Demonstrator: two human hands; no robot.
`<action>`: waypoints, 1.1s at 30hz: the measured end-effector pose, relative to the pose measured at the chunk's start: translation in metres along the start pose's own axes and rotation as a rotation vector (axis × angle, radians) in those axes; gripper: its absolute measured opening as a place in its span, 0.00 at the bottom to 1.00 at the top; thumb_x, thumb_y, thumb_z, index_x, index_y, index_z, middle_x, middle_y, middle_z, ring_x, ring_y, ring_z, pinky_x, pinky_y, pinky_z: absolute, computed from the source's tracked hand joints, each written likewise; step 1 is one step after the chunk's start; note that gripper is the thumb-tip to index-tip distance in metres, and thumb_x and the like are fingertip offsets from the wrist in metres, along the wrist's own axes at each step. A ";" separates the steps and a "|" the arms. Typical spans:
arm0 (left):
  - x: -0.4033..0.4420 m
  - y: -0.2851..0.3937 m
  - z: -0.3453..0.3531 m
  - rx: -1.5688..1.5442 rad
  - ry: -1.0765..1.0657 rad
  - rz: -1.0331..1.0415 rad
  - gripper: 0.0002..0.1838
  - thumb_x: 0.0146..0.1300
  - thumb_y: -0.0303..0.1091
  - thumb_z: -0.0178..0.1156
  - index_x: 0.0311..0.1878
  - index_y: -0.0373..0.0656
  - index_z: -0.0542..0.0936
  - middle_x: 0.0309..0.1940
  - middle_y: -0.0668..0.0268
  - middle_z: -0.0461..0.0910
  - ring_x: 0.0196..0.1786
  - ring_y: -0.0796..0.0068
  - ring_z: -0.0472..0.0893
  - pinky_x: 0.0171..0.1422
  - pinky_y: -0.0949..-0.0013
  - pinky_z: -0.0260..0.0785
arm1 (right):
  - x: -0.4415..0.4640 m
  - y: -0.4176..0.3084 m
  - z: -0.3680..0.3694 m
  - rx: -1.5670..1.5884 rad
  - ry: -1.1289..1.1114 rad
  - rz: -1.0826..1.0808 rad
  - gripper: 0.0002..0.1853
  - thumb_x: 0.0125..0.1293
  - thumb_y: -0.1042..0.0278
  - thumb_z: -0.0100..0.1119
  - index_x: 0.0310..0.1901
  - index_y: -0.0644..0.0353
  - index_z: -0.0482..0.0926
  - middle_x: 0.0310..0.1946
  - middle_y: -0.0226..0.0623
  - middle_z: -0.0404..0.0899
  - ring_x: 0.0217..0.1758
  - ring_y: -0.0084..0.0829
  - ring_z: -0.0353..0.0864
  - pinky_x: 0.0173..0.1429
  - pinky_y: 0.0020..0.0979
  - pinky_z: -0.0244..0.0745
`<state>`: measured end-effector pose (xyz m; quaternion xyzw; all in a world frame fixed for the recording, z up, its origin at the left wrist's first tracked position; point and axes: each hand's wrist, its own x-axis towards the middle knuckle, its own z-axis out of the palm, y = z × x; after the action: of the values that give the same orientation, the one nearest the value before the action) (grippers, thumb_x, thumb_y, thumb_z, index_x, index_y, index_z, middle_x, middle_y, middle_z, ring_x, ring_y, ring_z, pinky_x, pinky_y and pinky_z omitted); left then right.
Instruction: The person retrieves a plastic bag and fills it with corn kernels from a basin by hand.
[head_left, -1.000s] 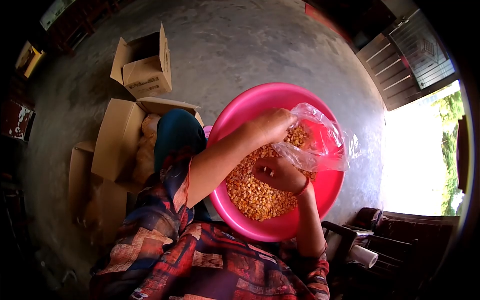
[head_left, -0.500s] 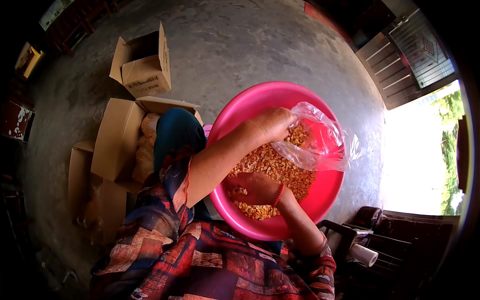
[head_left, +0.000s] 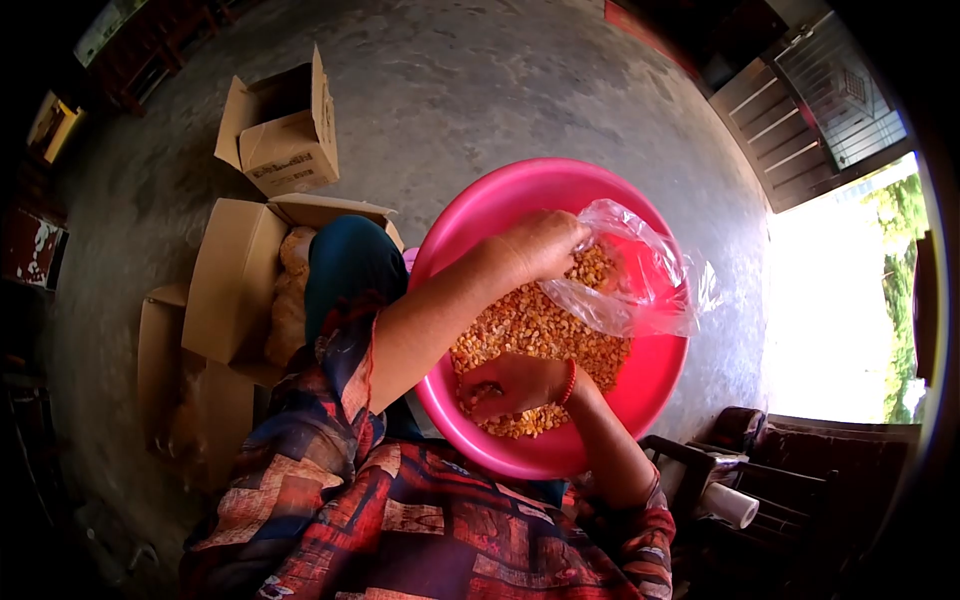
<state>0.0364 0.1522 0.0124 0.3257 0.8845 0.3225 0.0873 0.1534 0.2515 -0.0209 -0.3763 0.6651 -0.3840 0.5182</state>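
Observation:
A large pink basin holds a heap of small golden-orange pieces, perhaps dried fruit or kernels; their kind is unclear. My left hand reaches across the basin, fingers pinched on the rim of a clear plastic bag. The bag's mouth gapes over the heap, and its far end lies against the basin's right wall. Lower in the basin, my right hand, with a red bracelet at the wrist, is curled among the pieces. Some pieces appear within its bent fingers, which are partly hidden.
An open cardboard box stands on the concrete floor. Beside my left knee, another carton contains filled clear bags. A dark chair with a white roll is at right, near a bright doorway.
My right hand has shifted slightly right and down among the pieces, and its fingers have turned. My left hand keeps hold of the bag in nearly the same place.

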 end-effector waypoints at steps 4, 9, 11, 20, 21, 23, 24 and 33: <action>-0.003 0.002 -0.003 0.009 0.024 0.011 0.22 0.49 0.26 0.62 0.51 0.39 0.77 0.41 0.51 0.79 0.47 0.54 0.79 0.54 0.57 0.71 | 0.004 -0.003 -0.003 -0.054 -0.107 0.064 0.10 0.59 0.65 0.59 0.39 0.60 0.77 0.30 0.36 0.78 0.33 0.25 0.77 0.40 0.28 0.72; -0.002 0.001 -0.001 0.009 0.029 0.015 0.21 0.49 0.25 0.61 0.51 0.39 0.77 0.41 0.51 0.79 0.47 0.54 0.79 0.54 0.57 0.70 | -0.009 -0.018 -0.015 0.124 0.046 -0.153 0.05 0.65 0.71 0.54 0.36 0.63 0.76 0.28 0.28 0.78 0.32 0.21 0.77 0.37 0.24 0.73; -0.002 0.001 -0.002 0.018 0.029 0.010 0.21 0.49 0.25 0.61 0.51 0.40 0.77 0.41 0.51 0.79 0.47 0.54 0.79 0.53 0.57 0.70 | -0.019 -0.023 -0.022 0.338 0.100 -0.126 0.05 0.65 0.71 0.54 0.38 0.63 0.75 0.28 0.29 0.77 0.31 0.20 0.77 0.34 0.23 0.73; -0.001 0.005 -0.006 -0.105 0.116 -0.125 0.19 0.54 0.21 0.54 0.51 0.40 0.77 0.40 0.50 0.80 0.44 0.53 0.80 0.50 0.57 0.72 | -0.053 -0.019 -0.048 1.034 0.779 -0.398 0.09 0.72 0.61 0.44 0.38 0.56 0.72 0.19 0.22 0.64 0.15 0.13 0.56 0.16 0.16 0.51; -0.002 0.003 -0.003 -0.104 0.167 -0.072 0.19 0.53 0.21 0.54 0.50 0.40 0.77 0.39 0.50 0.80 0.44 0.54 0.80 0.50 0.56 0.72 | -0.057 -0.022 -0.049 1.057 0.875 -0.424 0.11 0.72 0.60 0.42 0.37 0.55 0.71 0.19 0.21 0.62 0.14 0.13 0.54 0.16 0.16 0.50; -0.002 -0.001 -0.001 -0.105 0.220 -0.022 0.18 0.53 0.20 0.54 0.49 0.40 0.77 0.39 0.50 0.80 0.44 0.54 0.80 0.49 0.56 0.72 | -0.063 -0.028 -0.051 1.112 1.073 -0.498 0.12 0.73 0.59 0.40 0.36 0.55 0.70 0.20 0.22 0.62 0.15 0.13 0.53 0.16 0.15 0.47; -0.001 -0.001 0.000 -0.019 0.161 -0.009 0.17 0.52 0.21 0.56 0.47 0.39 0.77 0.38 0.51 0.80 0.44 0.54 0.80 0.49 0.56 0.72 | -0.066 -0.029 -0.054 1.140 1.136 -0.538 0.11 0.72 0.60 0.41 0.37 0.55 0.71 0.21 0.22 0.63 0.16 0.13 0.52 0.17 0.16 0.47; -0.003 0.003 -0.002 0.015 0.006 0.052 0.18 0.44 0.26 0.64 0.42 0.39 0.76 0.38 0.53 0.79 0.44 0.53 0.79 0.49 0.55 0.72 | -0.073 0.019 -0.080 1.039 1.393 -0.776 0.13 0.68 0.64 0.45 0.45 0.62 0.75 0.36 0.34 0.77 0.39 0.26 0.76 0.46 0.28 0.72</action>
<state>0.0396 0.1508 0.0159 0.3485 0.8782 0.3192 0.0739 0.0861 0.3341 0.0049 0.0201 0.3993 -0.9149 -0.0557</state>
